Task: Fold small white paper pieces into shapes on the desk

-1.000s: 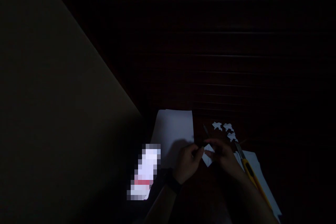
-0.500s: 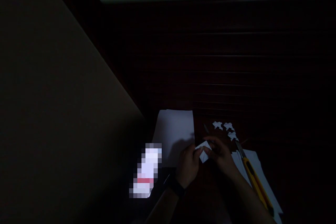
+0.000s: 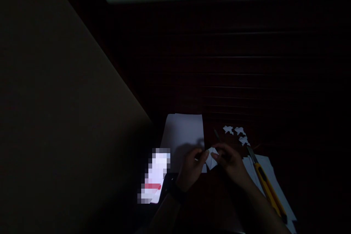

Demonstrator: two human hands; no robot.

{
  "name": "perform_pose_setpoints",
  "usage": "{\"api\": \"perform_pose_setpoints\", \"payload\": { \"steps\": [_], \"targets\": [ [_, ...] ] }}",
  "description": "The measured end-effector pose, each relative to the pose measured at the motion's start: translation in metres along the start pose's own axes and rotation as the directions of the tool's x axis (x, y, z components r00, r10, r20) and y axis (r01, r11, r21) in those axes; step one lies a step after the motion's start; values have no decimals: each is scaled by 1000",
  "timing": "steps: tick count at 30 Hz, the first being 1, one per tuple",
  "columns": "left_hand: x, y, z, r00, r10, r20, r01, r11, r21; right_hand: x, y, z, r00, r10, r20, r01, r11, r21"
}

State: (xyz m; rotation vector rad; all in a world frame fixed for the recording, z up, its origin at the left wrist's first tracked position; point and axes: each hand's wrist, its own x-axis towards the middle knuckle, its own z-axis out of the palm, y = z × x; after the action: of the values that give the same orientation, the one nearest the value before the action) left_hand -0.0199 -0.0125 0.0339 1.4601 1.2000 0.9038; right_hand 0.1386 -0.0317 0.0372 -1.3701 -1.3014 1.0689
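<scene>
The scene is very dark. My left hand [image 3: 192, 168] and my right hand [image 3: 231, 162] meet over a dark table, both pinching a small folded white paper piece [image 3: 211, 157] between their fingertips. A dark band sits on my left wrist. Just behind the hands lies a white paper sheet [image 3: 183, 131]. Three small folded white paper shapes [image 3: 238, 133] lie beyond my right hand.
A yellow utility knife [image 3: 267, 186] rests on another white sheet [image 3: 270, 173] at the right. A lit, blurred-out screen [image 3: 155, 175] glows at the left of my left hand. A thin dark stick lies near the folded shapes. A tan wall fills the left.
The paper piece has been turned and shifted slightly left between my fingers. My hands stayed in nearly the same place.
</scene>
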Motion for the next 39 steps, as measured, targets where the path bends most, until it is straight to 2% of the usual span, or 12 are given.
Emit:
{"api": "perform_pose_setpoints", "payload": {
  "steps": [2, 5, 14, 19, 25, 30, 34, 39],
  "targets": [
    [0, 4, -2, 999, -16, 31, 20, 993, -113, -1, -1, 0, 1000, -22, 19, 23, 999, -28],
    [-1, 8, -4, 997, -68, 30, 73, 979, -192, -2, -3, 2, 999, -33, 43, 35, 998, -46],
    [-3, 10, -12, 993, -91, -77, 74, 978, -196, -6, -11, 5, 998, 3, 63, -5, 999, 38],
    [-1, 10, -15, 987, -57, -152, 34, 988, -149, -7, -16, 5, 993, 71, 93, -79, 994, 80],
    [-1, 12, -12, 997, 17, -79, -26, 993, -115, -5, -9, 5, 996, 84, -25, -84, 996, 15],
    [-2, 12, -12, 1000, -26, 8, 27, 992, -119, -3, -5, 0, 995, 86, -42, -86, 996, 1],
    [-1, 11, -14, 996, -85, -9, 84, 990, -114, -3, -8, -1, 996, 89, -13, -88, 994, 60],
    [-3, 13, -15, 995, -87, -44, 85, 996, -37, -4, -7, -2, 997, 73, 26, -75, 992, 98]
  ]
}}
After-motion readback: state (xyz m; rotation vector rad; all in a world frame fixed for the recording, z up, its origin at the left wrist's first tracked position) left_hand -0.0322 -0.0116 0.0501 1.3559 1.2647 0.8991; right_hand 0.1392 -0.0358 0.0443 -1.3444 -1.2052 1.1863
